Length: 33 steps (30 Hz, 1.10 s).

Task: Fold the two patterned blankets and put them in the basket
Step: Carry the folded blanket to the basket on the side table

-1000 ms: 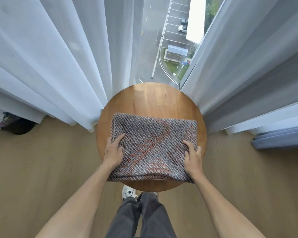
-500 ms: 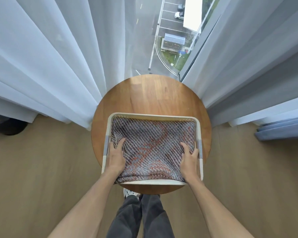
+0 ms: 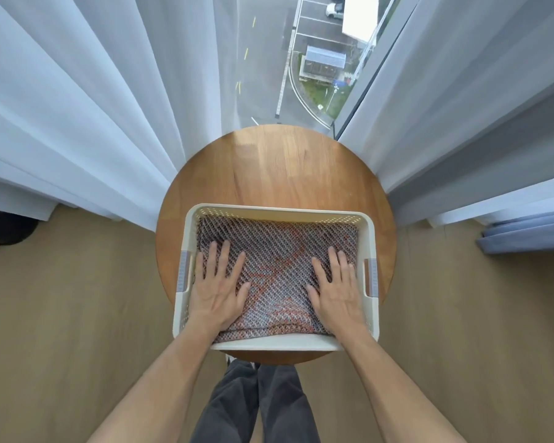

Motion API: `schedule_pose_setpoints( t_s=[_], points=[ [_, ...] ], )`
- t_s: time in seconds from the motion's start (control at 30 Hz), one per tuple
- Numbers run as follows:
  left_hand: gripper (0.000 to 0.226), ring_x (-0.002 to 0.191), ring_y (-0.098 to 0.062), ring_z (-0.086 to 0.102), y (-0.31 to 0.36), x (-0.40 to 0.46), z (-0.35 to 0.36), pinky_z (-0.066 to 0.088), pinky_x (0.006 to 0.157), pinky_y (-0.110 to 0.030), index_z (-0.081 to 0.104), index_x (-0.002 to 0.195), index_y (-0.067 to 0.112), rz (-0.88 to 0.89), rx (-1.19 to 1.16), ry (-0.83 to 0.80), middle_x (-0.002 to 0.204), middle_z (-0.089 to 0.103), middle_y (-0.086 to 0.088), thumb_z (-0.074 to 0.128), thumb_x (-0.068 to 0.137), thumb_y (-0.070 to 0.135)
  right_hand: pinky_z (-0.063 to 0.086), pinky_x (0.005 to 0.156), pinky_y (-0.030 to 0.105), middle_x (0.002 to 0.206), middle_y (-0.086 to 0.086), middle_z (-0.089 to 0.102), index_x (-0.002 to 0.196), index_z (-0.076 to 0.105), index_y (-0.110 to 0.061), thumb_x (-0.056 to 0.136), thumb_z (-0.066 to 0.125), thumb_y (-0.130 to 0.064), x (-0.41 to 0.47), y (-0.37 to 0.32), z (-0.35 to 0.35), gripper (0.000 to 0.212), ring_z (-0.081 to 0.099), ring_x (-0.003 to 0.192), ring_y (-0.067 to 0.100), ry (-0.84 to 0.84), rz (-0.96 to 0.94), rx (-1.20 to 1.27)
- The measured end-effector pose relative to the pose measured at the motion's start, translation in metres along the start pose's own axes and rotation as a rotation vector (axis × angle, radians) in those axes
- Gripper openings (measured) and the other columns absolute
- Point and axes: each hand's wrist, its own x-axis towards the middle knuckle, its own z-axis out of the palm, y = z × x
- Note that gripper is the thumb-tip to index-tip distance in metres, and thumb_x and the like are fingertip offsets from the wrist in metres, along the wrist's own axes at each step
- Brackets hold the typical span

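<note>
Pressing down with fingers straight and slightly spread, the left hand (image 3: 216, 292) and right hand (image 3: 336, 290) flatten a folded blanket (image 3: 277, 266) lying inside the basket (image 3: 282, 212) on the round table (image 3: 269, 167). Folding looks done; whether a second blanket lies beneath is unclear.

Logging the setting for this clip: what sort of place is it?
Probably a room in a high-rise flat or hotel. Sheer white curtains frame a floor-to-ceiling window looking down on a street and car park, and a small round wooden table stands on wood flooring.
</note>
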Motion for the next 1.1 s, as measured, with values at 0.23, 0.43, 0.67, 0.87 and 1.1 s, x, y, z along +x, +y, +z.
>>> schedule_pose_setpoints(
  t_s=[0.23, 0.43, 0.67, 0.87, 1.1],
  points=[
    [0.07, 0.145, -0.04, 0.012, -0.009, 0.017, 0.049, 0.011, 0.117, -0.056, 0.026, 0.149, 0.017, 0.016, 0.041, 0.044, 0.156, 0.018, -0.023, 0.021, 0.092, 0.056, 0.014, 0.114, 0.049, 0.155, 0.021, 0.016, 0.149, 0.022, -0.015, 0.094, 0.023, -0.058, 0.016, 0.016, 0.053, 0.07, 0.017, 0.143, 0.036, -0.082, -0.027, -0.066],
    [0.066, 0.143, -0.042, 0.017, 0.006, 0.017, 0.028, 0.011, 0.115, -0.059, 0.039, 0.145, 0.012, 0.025, 0.019, 0.107, 0.154, 0.023, -0.025, 0.031, 0.089, 0.044, 0.019, 0.114, 0.052, 0.153, 0.023, 0.021, 0.143, 0.037, -0.011, 0.092, 0.041, -0.042, 0.018, 0.005, 0.039, 0.061, 0.022, 0.141, 0.037, 0.06, -0.004, 0.024],
    [0.071, 0.145, -0.035, 0.016, 0.014, 0.068, 0.032, 0.011, 0.113, -0.061, 0.03, 0.149, 0.018, 0.043, -0.019, 0.075, 0.157, 0.017, -0.018, 0.027, 0.09, 0.058, 0.014, 0.116, 0.046, 0.153, 0.02, 0.025, 0.145, 0.032, -0.011, 0.093, 0.036, -0.048, 0.069, 0.011, 0.038, 0.064, 0.02, 0.142, 0.032, 0.065, 0.021, 0.042],
    [0.074, 0.146, -0.036, 0.012, 0.012, 0.067, 0.037, 0.009, 0.113, -0.062, 0.028, 0.15, 0.018, 0.044, -0.034, 0.056, 0.158, 0.015, -0.019, 0.027, 0.09, 0.061, 0.012, 0.116, 0.048, 0.156, 0.019, 0.014, 0.149, 0.023, -0.012, 0.093, 0.035, -0.051, 0.067, 0.01, 0.048, 0.069, 0.009, 0.145, 0.03, 0.032, 0.033, 0.054],
    [0.086, 0.144, -0.041, 0.013, 0.005, 0.018, 0.026, 0.019, 0.102, -0.072, 0.025, 0.151, 0.031, 0.473, 0.024, -0.036, 0.159, 0.012, -0.016, 0.026, 0.082, 0.082, 0.015, 0.109, 0.065, 0.158, 0.016, 0.005, 0.151, 0.016, -0.028, 0.081, 0.029, -0.078, 0.023, 0.008, 0.035, 0.087, 0.004, 0.145, 0.036, -0.096, -0.46, 0.014]
  ],
)
